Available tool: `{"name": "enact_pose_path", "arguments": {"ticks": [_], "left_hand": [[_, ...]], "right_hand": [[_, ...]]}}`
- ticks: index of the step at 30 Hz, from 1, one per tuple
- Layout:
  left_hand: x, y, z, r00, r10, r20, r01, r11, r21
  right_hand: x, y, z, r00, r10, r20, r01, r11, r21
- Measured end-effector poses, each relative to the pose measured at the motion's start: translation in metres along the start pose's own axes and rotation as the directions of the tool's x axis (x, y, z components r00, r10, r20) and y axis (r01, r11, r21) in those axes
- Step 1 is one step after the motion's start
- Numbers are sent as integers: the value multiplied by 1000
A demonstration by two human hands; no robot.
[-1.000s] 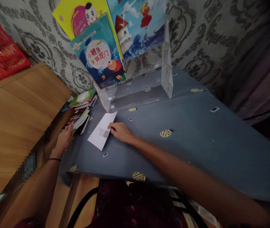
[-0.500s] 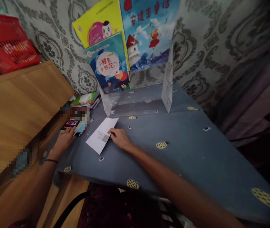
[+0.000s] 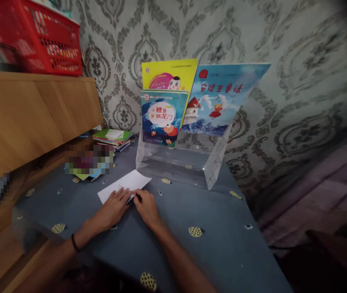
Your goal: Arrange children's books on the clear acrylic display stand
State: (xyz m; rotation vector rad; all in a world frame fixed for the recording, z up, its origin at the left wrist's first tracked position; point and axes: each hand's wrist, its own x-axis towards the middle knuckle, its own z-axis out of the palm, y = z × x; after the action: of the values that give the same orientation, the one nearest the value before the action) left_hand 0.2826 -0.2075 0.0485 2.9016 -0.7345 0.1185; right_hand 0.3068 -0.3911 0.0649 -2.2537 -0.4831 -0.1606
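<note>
A white paper (image 3: 130,179) lies aslant on the cloth in front of the clear stand. My left hand (image 3: 115,207) rests on its near part, fingers stretched out and lying flat. Close beside it, my right hand (image 3: 145,205) has its fingers bent and pinches the paper's near right edge. The two hands almost touch, and they cover that part of the paper. Small print on the paper is too faint to read.
A clear stand (image 3: 173,173) holds a yellow book (image 3: 161,72), a small blue book (image 3: 158,132) and a larger blue book (image 3: 212,122). Further left are a book stack (image 3: 112,136) and a blurred-out pile (image 3: 89,165). A red basket (image 3: 54,40) sits on a wooden cabinet (image 3: 39,110).
My left hand has left the pile at the left and come to rest on the white paper. My right hand stays at the paper's edge. The view has tilted up.
</note>
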Motion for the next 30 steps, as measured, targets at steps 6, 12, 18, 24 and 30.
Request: {"name": "enact_pose_path", "arguments": {"ticks": [6,12,18,24,30], "left_hand": [[-13,-8,-16,991,80,108,-86,995,51],[-13,-32,-41,945,260,199,-250,966,-72],[-8,-48,-61,904,379,196,-366,925,-100],[3,-44,-54,931,350,108,-340,935,-96],[21,-41,-26,980,189,-62,-187,981,46]], "right_hand": [[-13,-15,-13,994,86,67,-61,948,-312],[-35,-13,-34,979,140,149,-56,884,-463],[-45,-16,-28,992,-7,123,66,876,-478],[-12,-19,-5,968,-197,155,245,874,-419],[27,-20,28,965,-138,223,223,877,-425]]}}
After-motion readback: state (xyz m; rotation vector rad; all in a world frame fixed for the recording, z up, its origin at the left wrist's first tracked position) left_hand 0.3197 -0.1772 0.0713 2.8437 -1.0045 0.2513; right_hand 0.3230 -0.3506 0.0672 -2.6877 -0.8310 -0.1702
